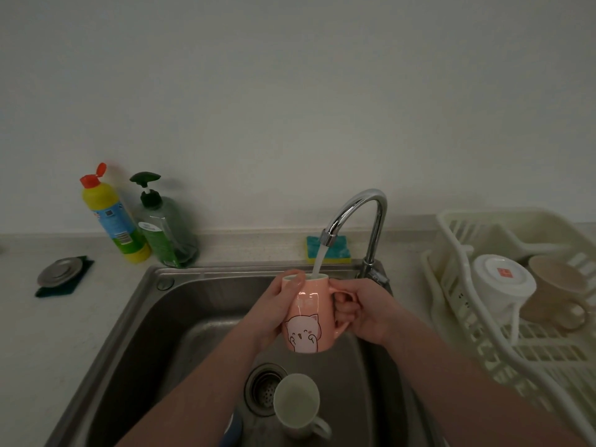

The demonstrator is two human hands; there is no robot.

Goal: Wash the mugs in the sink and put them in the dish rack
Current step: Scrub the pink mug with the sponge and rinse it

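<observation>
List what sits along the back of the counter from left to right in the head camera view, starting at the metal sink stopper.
Metal sink stopper on its dark green pad → yellow bottle → green pump bottle → blue and yellow sponge → faucet → dish rack.

pink cat mug (306,317) under running tap (354,214), both hands (361,309) around it, over sink (145,333)
</observation>
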